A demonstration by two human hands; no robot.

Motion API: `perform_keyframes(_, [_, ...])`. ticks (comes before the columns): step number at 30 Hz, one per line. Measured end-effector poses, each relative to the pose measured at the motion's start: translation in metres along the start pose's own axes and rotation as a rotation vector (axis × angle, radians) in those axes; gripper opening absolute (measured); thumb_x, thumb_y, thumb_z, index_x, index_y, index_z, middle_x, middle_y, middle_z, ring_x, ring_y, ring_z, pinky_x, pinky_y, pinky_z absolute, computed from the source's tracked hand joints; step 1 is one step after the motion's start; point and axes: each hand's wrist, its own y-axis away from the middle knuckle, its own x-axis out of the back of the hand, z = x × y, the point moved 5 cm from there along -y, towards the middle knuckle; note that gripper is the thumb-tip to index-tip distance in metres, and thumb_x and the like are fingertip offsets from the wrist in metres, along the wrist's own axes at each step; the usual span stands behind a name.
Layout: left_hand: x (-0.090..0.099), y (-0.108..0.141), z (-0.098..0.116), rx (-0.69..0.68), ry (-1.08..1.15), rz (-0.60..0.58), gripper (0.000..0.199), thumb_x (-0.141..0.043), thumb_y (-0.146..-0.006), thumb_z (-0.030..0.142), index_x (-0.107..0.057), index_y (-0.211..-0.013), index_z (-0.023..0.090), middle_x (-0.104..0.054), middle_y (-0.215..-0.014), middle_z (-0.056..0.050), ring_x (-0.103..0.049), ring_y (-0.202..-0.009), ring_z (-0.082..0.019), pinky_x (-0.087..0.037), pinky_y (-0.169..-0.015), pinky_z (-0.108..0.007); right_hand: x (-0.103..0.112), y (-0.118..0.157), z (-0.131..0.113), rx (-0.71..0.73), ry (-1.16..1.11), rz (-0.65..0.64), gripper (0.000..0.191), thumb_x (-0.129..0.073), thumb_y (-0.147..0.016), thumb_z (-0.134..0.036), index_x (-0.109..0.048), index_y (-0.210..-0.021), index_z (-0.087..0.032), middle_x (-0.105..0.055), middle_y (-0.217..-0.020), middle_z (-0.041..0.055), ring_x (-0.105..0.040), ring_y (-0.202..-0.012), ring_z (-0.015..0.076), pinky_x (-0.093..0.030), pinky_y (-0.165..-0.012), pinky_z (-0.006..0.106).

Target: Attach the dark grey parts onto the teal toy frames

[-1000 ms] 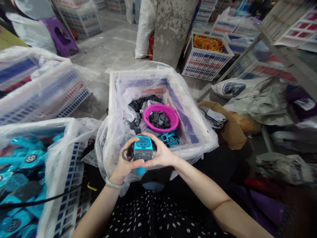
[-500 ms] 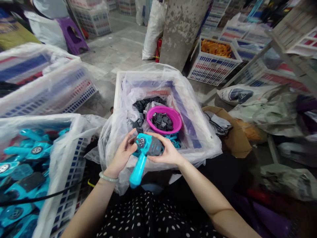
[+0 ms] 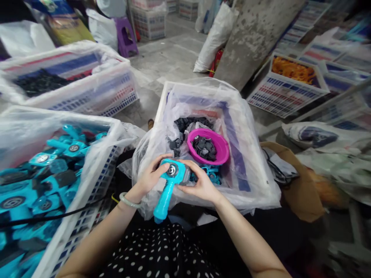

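Both hands hold a turquoise toy hammer (image 3: pixel 165 199) over the near rim of a plastic-lined crate (image 3: pixel 252 199), its handle pointing down towards me. My left hand (image 3: pixel 152 175) grips the left end of the head, the thumb at a round black-and-silver emblem (image 3: pixel 172 170). Around the dark grey right end are the fingers of my right hand (image 3: pixel 203 183). Just beyond, a magenta basin (image 3: pixel 223 148) holds small black parts (image 3: pixel 204 148). More black pieces (image 3: pixel 193 123) lie on the liner behind it, and turquoise parts (image 3: pixel 213 175) are partly hidden below the basin.
At the left stands a crate (image 3: pixel 111 125) heaped with turquoise toy hammers (image 3: pixel 55 162). Behind it, another lined crate (image 3: pixel 127 83) contains dark pieces. A concrete pillar (image 3: pixel 255 42), an orange-filled crate (image 3: pixel 286 92) and an open cardboard box (image 3: pixel 304 193) stand further right.
My view has swung left, so the surroundings appear further right. The toy hammer has turned in my hands; its emblem faces up more fully and less of the grey end shows.
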Motion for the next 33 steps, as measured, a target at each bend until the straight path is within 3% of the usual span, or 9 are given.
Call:
perform_keyframes(7, [0.009, 0.027, 0.012, -0.133, -0.172, 0.067, 0.057, -0.081, -0.078, 0.036, -0.067, -0.132, 0.025, -0.069, -0.128, -0.010, -0.068, -0.110, -0.032, -0.056, -0.096, -0.044, -0.013, -0.017, 0.020, -0.208, -0.215, -0.137, 0.093, -0.086, -0.076, -0.049, -0.042, -0.154, -0.025, -0.050, -0.155, 0.0153, -0.055, -0.139, 0.0329, -0.048, -0.114, 0.050])
perform_keyframes(12, [0.024, 0.049, 0.021, -0.132, -0.214, 0.023, 0.066, -0.085, -0.075, 0.040, -0.065, -0.135, 0.023, -0.070, -0.124, -0.010, -0.067, -0.113, -0.032, -0.053, -0.099, -0.045, -0.043, -0.030, 0.031, -0.284, -0.285, -0.145, 0.069, -0.085, -0.077, -0.051, -0.061, -0.134, -0.022, -0.069, -0.132, 0.0126, -0.070, -0.115, 0.0316, -0.059, -0.100, 0.047])
perform_keyframes(18, [0.030, 0.045, 0.022, -0.132, -0.343, 0.182, 0.053, -0.082, -0.077, 0.051, -0.072, -0.118, 0.020, -0.072, -0.098, -0.008, -0.068, -0.091, -0.028, -0.055, -0.087, -0.042, -0.063, -0.023, 0.052, -0.204, -0.211, -0.035, 0.055, -0.058, -0.095, -0.060, -0.055, -0.134, -0.023, -0.067, -0.129, 0.0138, -0.067, -0.118, 0.0315, -0.055, -0.103, 0.049])
perform_keyframes(22, [0.051, -0.011, 0.092, -0.490, -0.433, 0.510, 0.058, -0.078, -0.081, 0.054, -0.065, -0.124, 0.017, -0.070, -0.108, -0.009, -0.066, -0.101, -0.026, -0.052, -0.095, -0.040, -0.060, -0.019, 0.076, -0.057, -0.027, 0.160, 0.070, -0.040, -0.103, -0.055, -0.015, -0.160, -0.022, -0.033, -0.160, 0.0190, -0.035, -0.151, 0.0333, -0.032, -0.122, 0.059])
perform_keyframes(25, [0.086, -0.048, 0.175, -0.868, -0.447, 0.977, 0.057, -0.056, -0.099, 0.053, -0.049, -0.140, 0.014, -0.060, -0.133, -0.015, -0.057, -0.125, -0.026, -0.042, -0.110, -0.042, -0.068, -0.017, 0.104, -0.029, 0.221, 0.249, 0.085, -0.054, -0.093, -0.060, -0.026, -0.155, -0.010, -0.036, -0.151, 0.0280, -0.033, -0.146, 0.0440, -0.026, -0.119, 0.068])
perform_keyframes(26, [0.096, -0.060, 0.200, -0.907, -0.531, 1.007, 0.055, -0.052, -0.101, 0.049, -0.045, -0.144, 0.014, -0.056, -0.139, -0.016, -0.053, -0.131, -0.026, -0.038, -0.113, -0.042, -0.072, -0.017, 0.113, -0.025, 0.274, 0.250, 0.083, -0.056, -0.091, -0.060, -0.033, -0.151, -0.007, -0.041, -0.145, 0.0287, -0.038, -0.142, 0.0451, -0.030, -0.117, 0.067])
perform_keyframes(28, [0.113, -0.085, 0.237, -0.724, -0.918, 0.807, 0.055, -0.058, -0.099, 0.043, -0.049, -0.144, 0.012, -0.060, -0.138, -0.016, -0.057, -0.127, -0.027, -0.040, -0.110, -0.039, -0.079, -0.017, 0.127, 0.004, 0.332, 0.244, 0.071, -0.054, -0.092, -0.056, -0.042, -0.143, -0.008, -0.047, -0.138, 0.0268, -0.045, -0.135, 0.0434, -0.038, -0.112, 0.064])
perform_keyframes(30, [0.139, -0.087, 0.242, -0.276, -1.392, 0.501, 0.056, -0.063, -0.093, 0.043, -0.055, -0.141, 0.014, -0.066, -0.133, -0.012, -0.062, -0.117, -0.025, -0.045, -0.103, -0.032, -0.084, -0.017, 0.134, 0.039, 0.384, 0.233, 0.057, -0.049, -0.095, -0.048, -0.049, -0.138, -0.011, -0.050, -0.137, 0.0236, -0.048, -0.132, 0.0401, -0.042, -0.109, 0.060])
perform_keyframes(33, [0.192, -0.032, 0.232, 0.089, -1.571, 0.377, 0.043, -0.077, -0.072, 0.041, -0.077, -0.106, 0.013, -0.077, -0.097, -0.007, -0.067, -0.091, -0.024, -0.050, -0.089, -0.029, -0.093, -0.015, 0.143, 0.034, 0.521, 0.179, 0.047, -0.046, -0.094, -0.041, -0.056, -0.130, -0.013, -0.055, -0.131, 0.0203, -0.053, -0.125, 0.0387, -0.040, -0.109, 0.061])
